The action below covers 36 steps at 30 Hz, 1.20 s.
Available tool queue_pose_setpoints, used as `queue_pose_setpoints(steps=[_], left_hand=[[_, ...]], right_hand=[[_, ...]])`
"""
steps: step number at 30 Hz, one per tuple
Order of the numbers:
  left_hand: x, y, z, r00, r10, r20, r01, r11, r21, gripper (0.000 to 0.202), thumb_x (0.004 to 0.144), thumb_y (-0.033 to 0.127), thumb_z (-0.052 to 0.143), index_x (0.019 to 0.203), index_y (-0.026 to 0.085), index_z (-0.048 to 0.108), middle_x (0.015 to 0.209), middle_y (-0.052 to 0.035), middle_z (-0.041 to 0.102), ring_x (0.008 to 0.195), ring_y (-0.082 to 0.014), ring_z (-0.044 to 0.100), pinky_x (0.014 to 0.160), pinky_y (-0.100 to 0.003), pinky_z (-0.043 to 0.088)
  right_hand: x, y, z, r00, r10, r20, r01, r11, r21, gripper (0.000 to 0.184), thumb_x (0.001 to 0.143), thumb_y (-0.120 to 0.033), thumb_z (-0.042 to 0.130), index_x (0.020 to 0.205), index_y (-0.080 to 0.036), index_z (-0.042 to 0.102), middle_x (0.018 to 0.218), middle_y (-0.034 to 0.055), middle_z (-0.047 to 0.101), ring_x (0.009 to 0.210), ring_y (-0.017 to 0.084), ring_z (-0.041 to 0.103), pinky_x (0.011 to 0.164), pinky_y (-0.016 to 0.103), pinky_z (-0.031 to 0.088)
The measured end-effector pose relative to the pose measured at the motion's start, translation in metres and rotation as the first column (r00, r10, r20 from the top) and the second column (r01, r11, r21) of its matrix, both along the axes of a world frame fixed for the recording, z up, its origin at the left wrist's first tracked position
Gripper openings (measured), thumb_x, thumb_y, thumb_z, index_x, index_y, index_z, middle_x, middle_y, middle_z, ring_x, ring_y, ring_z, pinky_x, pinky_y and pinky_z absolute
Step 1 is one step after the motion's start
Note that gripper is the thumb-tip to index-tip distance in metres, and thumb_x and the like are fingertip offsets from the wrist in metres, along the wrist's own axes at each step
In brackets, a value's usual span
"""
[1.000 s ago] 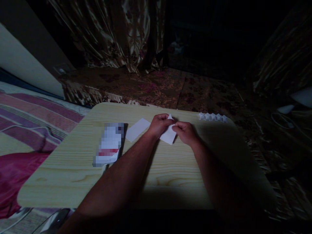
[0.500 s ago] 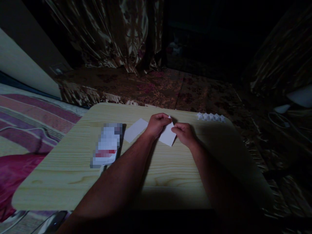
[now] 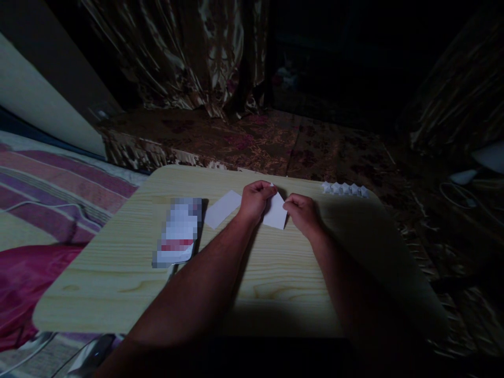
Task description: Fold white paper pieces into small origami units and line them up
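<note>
A white sheet of paper (image 3: 275, 212) is held between my hands just over the table, its top end narrowed to a point. My left hand (image 3: 255, 199) pinches it near that tip, thumb on top. The right edge of the paper is pinched by the thumb and curled fingers of my right hand (image 3: 302, 211). Left of my left hand, a second white piece of paper (image 3: 222, 209) lies flat, partly covered by my forearm. Several small white folded paper stars (image 3: 345, 189) sit in a row at the far right of the table.
A phone (image 3: 179, 231) with a blurred-out screen lies on the left of the wooden table (image 3: 118, 252), a cable at its lower end. Striped bedding (image 3: 51, 178) and pink fabric (image 3: 35, 289) are at the left. Patterned curtains (image 3: 224, 58) hang behind a cloth-covered ledge (image 3: 252, 134).
The paper has turned a little between my hands, its lower edge now more level. My right hand has shifted slightly along its edge. The whole view has moved slightly.
</note>
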<state>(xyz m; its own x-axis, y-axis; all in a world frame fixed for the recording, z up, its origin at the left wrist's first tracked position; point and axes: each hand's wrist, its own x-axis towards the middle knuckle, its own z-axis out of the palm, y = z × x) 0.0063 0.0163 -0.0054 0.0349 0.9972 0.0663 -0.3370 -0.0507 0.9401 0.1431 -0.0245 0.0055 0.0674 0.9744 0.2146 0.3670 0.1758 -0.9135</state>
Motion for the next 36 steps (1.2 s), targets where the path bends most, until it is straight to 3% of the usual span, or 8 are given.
queue_pose_setpoints(steps=[6,9,13,19,22,26,32,36], left_hand=[[-0.003,0.004,0.002,0.991,0.051,0.126,-0.046,0.998,-0.047,0.019,0.06,0.025,0.074,0.066,0.014,0.06,0.055,0.0025,0.056,0.046,-0.007,0.045,0.045,-0.021,0.032],[-0.003,0.004,0.003,0.986,0.055,0.159,-0.047,0.998,-0.051,0.019,0.06,0.025,0.074,0.066,0.015,0.059,0.057,0.0031,0.056,0.047,-0.0067,0.045,0.046,-0.021,0.033],[0.0,0.0,0.004,0.995,-0.017,0.098,0.02,0.999,-0.033,0.02,0.06,0.027,0.076,0.067,0.015,0.061,0.057,0.0025,0.058,0.048,-0.008,0.048,0.048,-0.021,0.036],[0.0,-0.005,0.007,0.981,-0.193,-0.035,0.193,0.981,0.011,0.022,0.057,0.023,0.076,0.074,0.014,0.068,0.067,0.0003,0.065,0.055,-0.0097,0.054,0.054,-0.022,0.041],[0.0,-0.005,0.006,0.985,-0.167,-0.043,0.168,0.986,0.013,0.017,0.057,0.021,0.074,0.07,0.014,0.068,0.062,0.0006,0.064,0.052,-0.0096,0.053,0.053,-0.023,0.04],[0.0,-0.002,0.004,0.994,-0.096,0.054,0.099,0.994,-0.055,0.013,0.055,0.02,0.074,0.066,0.014,0.068,0.062,-0.0005,0.065,0.052,-0.0103,0.054,0.053,-0.023,0.04],[-0.004,0.005,0.01,0.952,0.03,0.304,-0.01,0.998,-0.067,0.011,0.061,0.021,0.07,0.067,0.015,0.063,0.058,0.0011,0.056,0.052,-0.007,0.05,0.052,-0.021,0.039],[-0.002,-0.001,0.012,0.976,-0.065,0.21,0.076,0.996,-0.043,0.025,0.066,0.031,0.071,0.085,0.015,0.065,0.065,0.0004,0.06,0.053,-0.0086,0.053,0.051,-0.021,0.041]], right_hand=[[0.008,-0.002,-0.004,0.995,0.018,-0.094,-0.018,1.0,0.0,0.014,0.067,-0.02,0.053,0.053,-0.018,0.055,0.047,-0.0047,0.047,0.048,0.01,0.04,0.047,0.023,0.029],[0.008,0.0,-0.007,0.984,-0.014,-0.177,0.013,1.0,-0.009,0.012,0.071,-0.025,0.055,0.061,-0.018,0.058,0.05,-0.0043,0.05,0.049,0.01,0.042,0.047,0.023,0.031],[0.002,0.001,-0.007,0.978,-0.002,-0.21,0.0,1.0,-0.009,0.017,0.072,-0.033,0.062,0.075,-0.017,0.064,0.06,-0.0022,0.058,0.054,0.011,0.049,0.05,0.023,0.036],[-0.001,0.003,-0.012,0.984,0.002,-0.178,0.012,0.997,0.075,0.012,0.072,-0.028,0.062,0.07,-0.017,0.061,0.059,-0.0027,0.057,0.054,0.011,0.049,0.051,0.022,0.036],[-0.002,0.003,-0.012,0.988,0.011,-0.155,0.003,0.996,0.091,0.012,0.072,-0.028,0.061,0.069,-0.017,0.061,0.06,-0.0026,0.057,0.055,0.011,0.05,0.052,0.022,0.037],[-0.004,0.001,-0.007,0.989,0.011,-0.147,0.0,0.997,0.073,0.01,0.07,-0.027,0.061,0.067,-0.018,0.06,0.057,-0.0039,0.055,0.053,0.01,0.048,0.05,0.022,0.035],[-0.003,0.001,-0.008,0.987,-0.015,-0.163,0.021,0.999,0.035,0.01,0.067,-0.025,0.062,0.062,-0.017,0.058,0.053,-0.0049,0.052,0.05,0.01,0.046,0.048,0.022,0.032],[0.002,0.006,-0.013,0.944,-0.094,-0.317,0.087,0.996,-0.034,0.013,0.068,-0.03,0.064,0.068,-0.017,0.061,0.055,-0.0037,0.057,0.048,0.009,0.048,0.046,0.021,0.034]])
